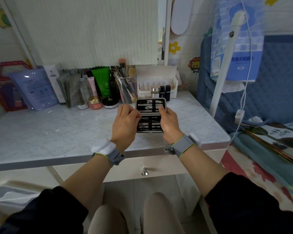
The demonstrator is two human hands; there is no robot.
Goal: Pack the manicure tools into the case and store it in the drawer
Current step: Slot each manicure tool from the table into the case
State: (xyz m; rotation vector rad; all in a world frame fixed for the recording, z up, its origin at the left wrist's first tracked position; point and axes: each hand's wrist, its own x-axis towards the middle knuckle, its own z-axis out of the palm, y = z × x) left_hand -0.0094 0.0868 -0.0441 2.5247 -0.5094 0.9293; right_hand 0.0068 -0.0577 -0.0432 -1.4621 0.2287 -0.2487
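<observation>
- While the open case (150, 115) hangs just above the marble tabletop (41, 132), the left hand (124, 123) curls on its left edge, fingertips pinching a thin metal tool.
- Centre: steel tools (150, 105) sit under straps — small, slick, likely to slide.
- Right hand (169, 124) clamps the right edge; rigid and light, best held by its edges.
- Near, below: drawer (159, 168) closed.

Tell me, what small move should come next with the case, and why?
Probably fold the open case shut: it lies open on the table between the left hand and right hand, its tools seem strapped in, and the drawer below is closed.
</observation>
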